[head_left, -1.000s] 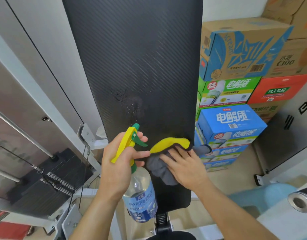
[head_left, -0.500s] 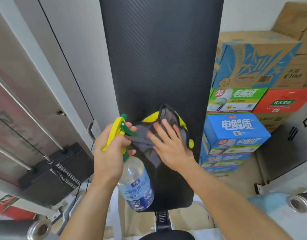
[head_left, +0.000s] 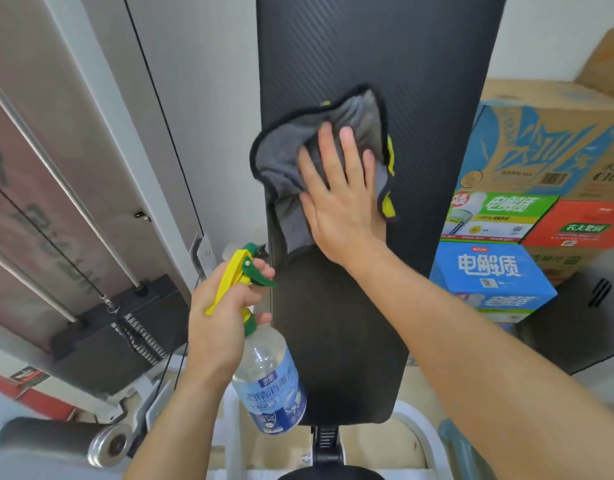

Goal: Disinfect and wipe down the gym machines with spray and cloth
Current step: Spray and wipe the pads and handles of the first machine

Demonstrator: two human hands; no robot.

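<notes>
A long black padded back rest (head_left: 420, 81) of a gym machine stands upright in front of me. My right hand (head_left: 340, 195) lies flat on a grey cloth with yellow edging (head_left: 285, 161) and presses it against the pad, fingers straight and pointing up. My left hand (head_left: 222, 317) grips the neck and yellow trigger of a clear spray bottle (head_left: 267, 382) with a blue label, held left of the pad's lower part. The pad's lower area looks darker and damp.
Stacked cardboard drink boxes (head_left: 499, 271) stand right of the pad. To the left are white frame posts, chrome guide rods (head_left: 73, 202) and a black weight stack (head_left: 118, 323). A foam roller end (head_left: 108, 445) sits at lower left. A black seat edge shows at the bottom.
My right hand has slid the cloth upward along the pad, from near the bottle to higher up. The left hand keeps holding the bottle in much the same place.
</notes>
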